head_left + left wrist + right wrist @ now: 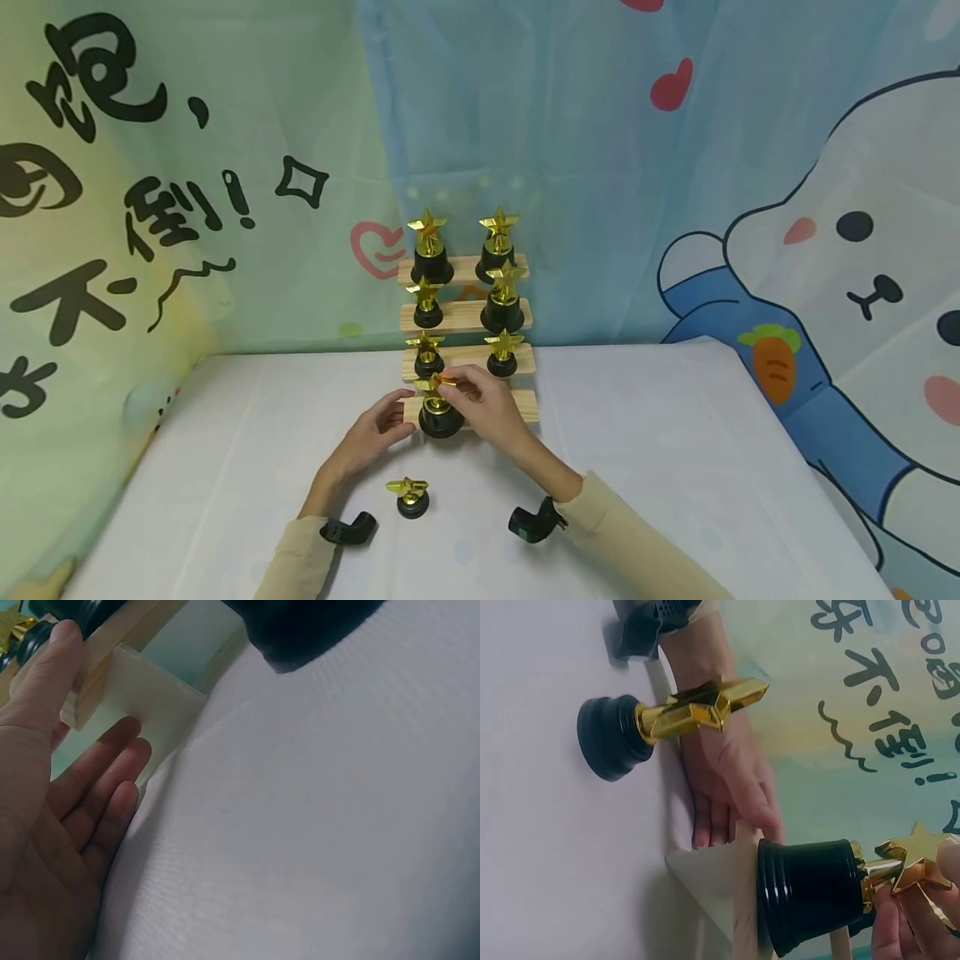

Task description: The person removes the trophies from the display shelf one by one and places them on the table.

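A tiered rack of light wooden shelves (528,406) stands on the white table, bearing several trophies with gold stars and black bases. On the left part of its lowest shelf stands a large star trophy (810,894); my right hand (491,410) pinches its gold star. My left hand (371,435) is at that shelf's left end, thumb above and index finger below the wood (94,682), its other fingers loosely extended. A smaller star trophy (412,500) stands on the table in front, between my forearms. The right hand is only partly seen in the right wrist view.
Higher up the rack, trophies stand in pairs, including one at the top left (431,262) and a larger one at the right (502,308). Behind the rack hangs a printed cloth backdrop (465,125). White tablecloth (637,433) extends to both sides.
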`<state>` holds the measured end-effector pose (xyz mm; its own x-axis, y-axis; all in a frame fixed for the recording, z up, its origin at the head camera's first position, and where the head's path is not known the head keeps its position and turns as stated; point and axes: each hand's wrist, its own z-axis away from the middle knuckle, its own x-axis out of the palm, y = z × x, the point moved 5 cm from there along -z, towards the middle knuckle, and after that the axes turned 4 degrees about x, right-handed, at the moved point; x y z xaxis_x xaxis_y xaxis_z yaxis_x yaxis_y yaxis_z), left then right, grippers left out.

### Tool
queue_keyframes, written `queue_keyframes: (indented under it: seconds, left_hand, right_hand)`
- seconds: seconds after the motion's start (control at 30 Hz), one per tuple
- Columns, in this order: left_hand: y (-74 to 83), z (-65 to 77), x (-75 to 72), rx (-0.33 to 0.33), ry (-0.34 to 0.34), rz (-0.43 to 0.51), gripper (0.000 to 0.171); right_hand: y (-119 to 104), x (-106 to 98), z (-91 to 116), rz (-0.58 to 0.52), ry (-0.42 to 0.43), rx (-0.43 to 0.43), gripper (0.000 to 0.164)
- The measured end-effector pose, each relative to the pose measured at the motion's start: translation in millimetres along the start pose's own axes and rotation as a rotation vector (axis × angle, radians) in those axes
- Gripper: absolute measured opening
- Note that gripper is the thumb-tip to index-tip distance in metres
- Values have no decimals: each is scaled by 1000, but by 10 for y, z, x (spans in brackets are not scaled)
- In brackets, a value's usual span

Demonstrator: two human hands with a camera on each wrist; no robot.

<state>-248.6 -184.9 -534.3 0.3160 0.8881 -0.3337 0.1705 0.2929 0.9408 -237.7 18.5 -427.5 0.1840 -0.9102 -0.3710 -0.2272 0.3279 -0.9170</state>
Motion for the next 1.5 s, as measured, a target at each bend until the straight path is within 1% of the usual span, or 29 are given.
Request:
queue_keyframes:
  seconds: [0.2,0.33,0.5,0.67,0.77,0.87,0.9,0.97,1.1,1.13,1.23,1.5]
  left_hand:
    - [-30,-20,-5,11,-8,19,55]
    - [-27,-38,-14,22,-8,13,56]
    - [-3,-41,-27,6,10,-12,56]
    - [142,25,-19,-7,4,-16,56]
    - [194,56,-7,-3,2,-16,56]
    - [76,26,-13,-5,8,-23,56]
    - [76,26,-12,-4,9,-27,56]
    - [0,1,-15,-12,13,-35,56]
    - [-28,-7,-13,-18,17,-43,56]
    - [-70,-16,-15,-18,19,-44,56]
    - [-77,-9,-19,-17,20,-45,55]
    - [-64,-13,-9,-17,13,-48,55]
  right_hand:
    - [-56,-79,132,10,4,-2,23]
    - [-79,-130,244,21,-5,-10,23]
    - [-110,-195,386,19,-28,-15,23]
    - [-67,-217,539,-8,-74,-15,23]
    - [-21,-213,621,-22,-95,-36,23]
    - [4,-208,685,-39,-106,-53,22]
    - [9,-204,702,-46,-109,-55,22]
    - [11,-198,735,-50,-113,-54,22]
    - [8,-182,793,-52,-120,-28,22]
    - [5,-179,805,-49,-121,-27,22]
    - [3,-162,829,-52,-130,-18,22]
    - [59,-135,876,-53,-139,-36,22]
